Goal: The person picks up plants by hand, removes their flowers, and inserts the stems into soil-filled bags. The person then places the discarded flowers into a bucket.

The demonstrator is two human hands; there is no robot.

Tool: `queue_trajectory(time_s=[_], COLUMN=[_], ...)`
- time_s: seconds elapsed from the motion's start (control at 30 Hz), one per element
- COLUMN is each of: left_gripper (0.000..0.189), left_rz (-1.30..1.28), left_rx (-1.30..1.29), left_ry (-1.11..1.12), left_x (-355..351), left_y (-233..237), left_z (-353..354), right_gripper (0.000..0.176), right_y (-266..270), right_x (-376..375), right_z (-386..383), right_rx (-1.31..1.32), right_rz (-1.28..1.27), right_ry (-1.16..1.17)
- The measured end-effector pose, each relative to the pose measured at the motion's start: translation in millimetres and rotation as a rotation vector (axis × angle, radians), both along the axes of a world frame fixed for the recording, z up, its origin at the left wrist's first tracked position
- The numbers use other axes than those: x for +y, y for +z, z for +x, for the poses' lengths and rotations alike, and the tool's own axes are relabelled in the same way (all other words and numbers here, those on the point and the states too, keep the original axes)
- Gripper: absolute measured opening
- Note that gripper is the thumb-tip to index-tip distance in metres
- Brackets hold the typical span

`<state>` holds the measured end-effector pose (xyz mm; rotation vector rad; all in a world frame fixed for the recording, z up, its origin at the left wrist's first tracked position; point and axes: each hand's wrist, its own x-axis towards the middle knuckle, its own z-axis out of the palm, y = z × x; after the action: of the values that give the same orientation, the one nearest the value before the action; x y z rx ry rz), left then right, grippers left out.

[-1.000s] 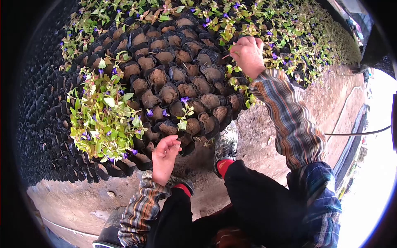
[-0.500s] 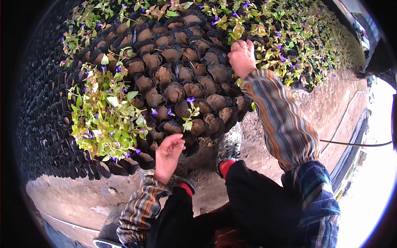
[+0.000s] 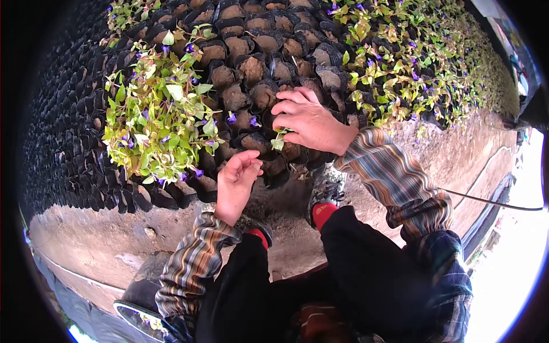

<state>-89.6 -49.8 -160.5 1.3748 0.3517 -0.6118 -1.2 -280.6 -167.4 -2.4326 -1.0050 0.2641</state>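
Observation:
My right hand (image 3: pixel 311 121) is spread over the black soil-filled bags (image 3: pixel 251 70), its fingers reaching down around a small green cutting (image 3: pixel 278 140) that it partly covers. Whether the fingers touch the cutting is unclear. At the near edge of the bags, my left hand (image 3: pixel 237 180) is held with thumb and fingertips pinched together; anything between them is too small to make out. A dense clump of leafy cuttings with purple flowers (image 3: pixel 163 114) lies on the bags left of both hands.
More flowering plants (image 3: pixel 394 68) fill the bags at the right. A bucket (image 3: pixel 140 294) stands at the lower left. A thin hose (image 3: pixel 492 201) runs across the right side. My shoes (image 3: pixel 326 188) are on the bare ground below the bags.
My right hand has come back from the plants at the upper right to the cutting near the front edge, and its fingers have spread. My left hand remains pinched. The view has shifted slightly.

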Motion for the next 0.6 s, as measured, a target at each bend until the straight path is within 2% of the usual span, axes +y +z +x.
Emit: queue_trajectory(time_s=[0.07, 0.17, 0.2, 0.3, 0.37, 0.43, 0.5, 0.6], left_gripper=[0.024, 0.023, 0.023, 0.022, 0.022, 0.021, 0.022, 0.023], left_rz=[-0.009, -0.026, -0.027, -0.024, -0.020, -0.016, -0.002, -0.004], left_rx=[-0.005, -0.018, -0.015, -0.021, -0.020, -0.013, -0.002, 0.006], left_ry=[-0.004, -0.020, -0.019, -0.037, -0.053, -0.066, -0.086, -0.063], left_x=[-0.7, 0.9, 1.1, 3.1, 3.7, 2.8, 2.7, 2.6], left_y=[-0.2, -4.4, -4.0, -6.1, -5.6, -3.5, -2.7, -5.9], left_z=[-2.8, -9.5, -9.9, -13.0, -11.5, -9.4, -6.3, -0.9], right_gripper=[0.024, 0.015, 0.011, 0.007, 0.010, 0.009, 0.007, 0.005], right_y=[-10.3, 7.9, 14.6, 24.0, 22.2, 19.1, 16.4, -1.4], right_x=[-6.0, -21.4, -29.3, -70.4, -98.5, -114.9, -119.0, -121.6], right_z=[1.2, 9.6, 15.5, 52.8, 79.8, 100.8, 116.5, 134.5], right_rx=[0.006, 0.212, 0.023, -0.257, -0.410, -0.500, -0.465, -0.547], right_rz=[0.048, 0.032, 0.122, -0.002, -0.211, -0.351, -0.400, -0.492], right_ry=[-0.016, -0.194, -0.285, -0.603, -0.693, -0.690, -0.701, -0.653])
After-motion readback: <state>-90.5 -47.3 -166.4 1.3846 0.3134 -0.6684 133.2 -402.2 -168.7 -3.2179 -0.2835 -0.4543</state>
